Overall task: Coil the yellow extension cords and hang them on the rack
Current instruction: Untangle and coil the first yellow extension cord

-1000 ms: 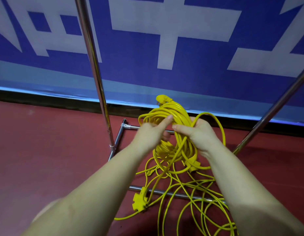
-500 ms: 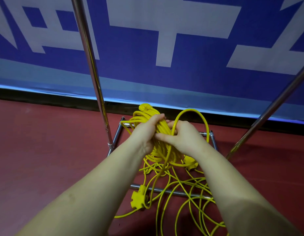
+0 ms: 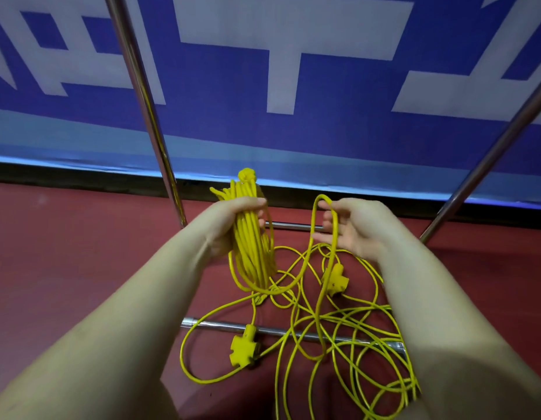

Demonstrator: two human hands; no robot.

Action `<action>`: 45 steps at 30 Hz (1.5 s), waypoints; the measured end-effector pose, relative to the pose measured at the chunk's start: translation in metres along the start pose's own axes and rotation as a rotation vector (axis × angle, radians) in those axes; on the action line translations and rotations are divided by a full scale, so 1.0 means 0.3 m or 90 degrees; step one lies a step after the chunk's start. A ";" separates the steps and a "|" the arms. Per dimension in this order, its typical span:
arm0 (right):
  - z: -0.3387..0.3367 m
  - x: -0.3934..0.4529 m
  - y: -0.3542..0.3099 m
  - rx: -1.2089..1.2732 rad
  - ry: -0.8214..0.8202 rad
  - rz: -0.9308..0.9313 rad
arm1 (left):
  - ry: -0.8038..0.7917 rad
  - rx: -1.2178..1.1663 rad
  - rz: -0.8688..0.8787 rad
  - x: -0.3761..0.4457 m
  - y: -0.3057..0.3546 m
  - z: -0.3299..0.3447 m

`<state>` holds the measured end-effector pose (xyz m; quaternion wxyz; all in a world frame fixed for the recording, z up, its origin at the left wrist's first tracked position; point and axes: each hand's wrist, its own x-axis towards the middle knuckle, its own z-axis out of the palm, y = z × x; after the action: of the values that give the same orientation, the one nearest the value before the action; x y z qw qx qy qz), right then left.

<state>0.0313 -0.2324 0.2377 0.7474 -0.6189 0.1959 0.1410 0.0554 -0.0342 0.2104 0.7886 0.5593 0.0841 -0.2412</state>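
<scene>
My left hand (image 3: pixel 230 225) grips a bundle of coiled yellow extension cord (image 3: pixel 251 237), with a knotted top poking above the fist. A single loop of the same cord (image 3: pixel 322 225) hangs over the fingers of my right hand (image 3: pixel 354 228), whose fingers are loosely spread. Loose yellow cord (image 3: pixel 348 334) lies tangled on the red floor below. A yellow socket block (image 3: pixel 244 350) rests against the rack's front base bar, and a second socket block (image 3: pixel 334 278) dangles under my right hand. The rack (image 3: pixel 148 110) stands right in front of me.
Two chrome rack uprights rise on either side, the right upright (image 3: pixel 487 159) slanting. Base bars cross the floor, a front bar (image 3: pixel 220 325) and a rear bar (image 3: pixel 293 226). A blue and white banner (image 3: pixel 293 86) covers the wall behind. The floor (image 3: pixel 66 253) is red.
My hands have drawn apart. The left keeps the coiled bundle and has lifted it; the right has moved to the right, pulling out a single loop of cord.
</scene>
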 end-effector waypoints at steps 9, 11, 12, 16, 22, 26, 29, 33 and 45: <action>0.024 0.004 0.005 0.234 -0.029 0.027 | -0.125 0.129 0.017 -0.016 -0.054 0.045; 0.032 0.013 0.014 0.322 -0.006 0.038 | -0.132 0.166 0.016 -0.016 -0.064 0.052; 0.036 0.018 0.019 0.355 0.000 0.047 | -0.137 0.184 0.019 -0.015 -0.070 0.056; 0.049 0.033 0.028 0.411 0.005 0.063 | -0.147 0.229 0.019 -0.011 -0.090 0.074; 0.023 0.007 0.022 -0.117 -0.030 -0.010 | -0.082 0.131 0.047 -0.001 -0.080 0.079; 0.022 -0.022 0.041 -0.481 -0.135 -0.024 | -0.046 0.036 0.030 0.022 -0.065 0.054; 0.046 -0.025 0.074 -0.558 -0.186 -0.142 | -0.013 -0.002 0.031 0.039 -0.061 0.040; 0.061 -0.013 0.091 -0.588 -0.158 -0.267 | -0.007 -0.028 0.027 0.041 -0.044 0.022; 0.005 0.015 0.037 -0.147 -0.006 -0.254 | -0.013 -0.049 -0.053 0.014 0.007 -0.041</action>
<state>0.0304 -0.2290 0.2262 0.6858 -0.7260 0.0490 0.0148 0.0616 -0.0234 0.2060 0.7998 0.5220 0.1084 -0.2758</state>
